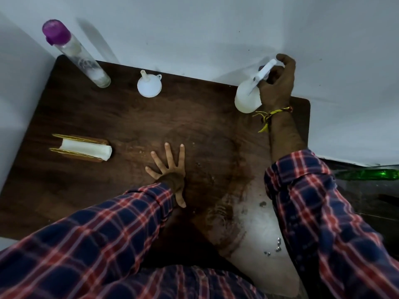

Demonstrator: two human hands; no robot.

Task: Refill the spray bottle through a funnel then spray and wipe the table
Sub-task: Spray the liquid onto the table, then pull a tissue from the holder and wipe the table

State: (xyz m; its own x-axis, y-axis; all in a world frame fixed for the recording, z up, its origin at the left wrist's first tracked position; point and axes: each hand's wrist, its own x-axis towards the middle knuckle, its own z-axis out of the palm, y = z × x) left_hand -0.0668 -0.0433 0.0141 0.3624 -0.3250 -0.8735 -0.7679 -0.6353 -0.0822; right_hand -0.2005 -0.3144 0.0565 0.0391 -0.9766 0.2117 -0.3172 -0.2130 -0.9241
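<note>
A white spray bottle (246,98) stands at the far right of the dark wooden table (129,117). My right hand (277,87) is closed around its white trigger head. My left hand (170,169) lies flat on the table's middle with fingers spread, holding nothing. A white funnel (149,86) rests upside down, spout up, at the back centre. A tall clear bottle (82,57) with a purple cap stands at the back left corner.
A holder with folded white tissue (84,148) lies at the left of the table. White walls close in at the back and left. The table's near right part is worn pale, with small metal bits (277,247). A green object (367,174) lies beyond the right edge.
</note>
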